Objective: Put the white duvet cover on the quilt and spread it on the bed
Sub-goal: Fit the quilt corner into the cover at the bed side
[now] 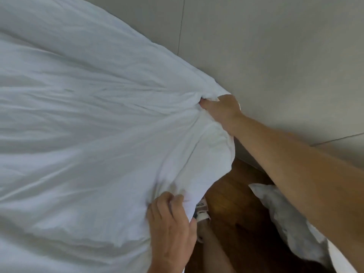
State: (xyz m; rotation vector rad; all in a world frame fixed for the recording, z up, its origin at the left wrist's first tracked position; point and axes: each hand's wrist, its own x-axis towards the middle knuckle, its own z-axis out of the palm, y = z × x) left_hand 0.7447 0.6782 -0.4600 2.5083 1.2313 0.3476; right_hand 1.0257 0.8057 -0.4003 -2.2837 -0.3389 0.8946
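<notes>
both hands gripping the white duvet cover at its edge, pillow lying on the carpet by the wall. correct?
Not quite: the floor is wood, not carpet. The head view shows the pillow lying on brown boards by the wall. The rest holds: the left hand and right hand both grip the white duvet cover at its edge.

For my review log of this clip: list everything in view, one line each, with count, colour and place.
duvet: one, white, wrinkled, spread over the left and centre, its corner gathered at right
wall: grey panels, top right
floor: brown wood, bottom centre
pillow: one, white, on the floor at lower right
slipper: one, pale with lettering, on the person's foot under the duvet edge
right hand: grips the duvet corner by the wall
left hand: grips the duvet's near edge
</notes>
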